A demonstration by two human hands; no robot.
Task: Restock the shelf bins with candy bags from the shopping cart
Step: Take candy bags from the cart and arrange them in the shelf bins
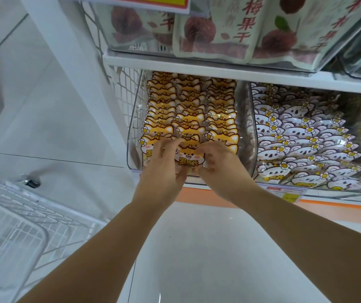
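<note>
head view: orange fox-shaped candy bag (pixel 189 158) held at the front of a clear plastic shelf bin (pixel 134 127).
left hand (pixel 164 171) and right hand (pixel 223 171) pinch its sides, fingers (pixel 166 147) curled round it.

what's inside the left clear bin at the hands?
The clear bin holds three rows of orange dog-face candy bags, packed front to back. The left hand and right hand grip the middle row's front bag. Bin floor hidden under bags.
</note>
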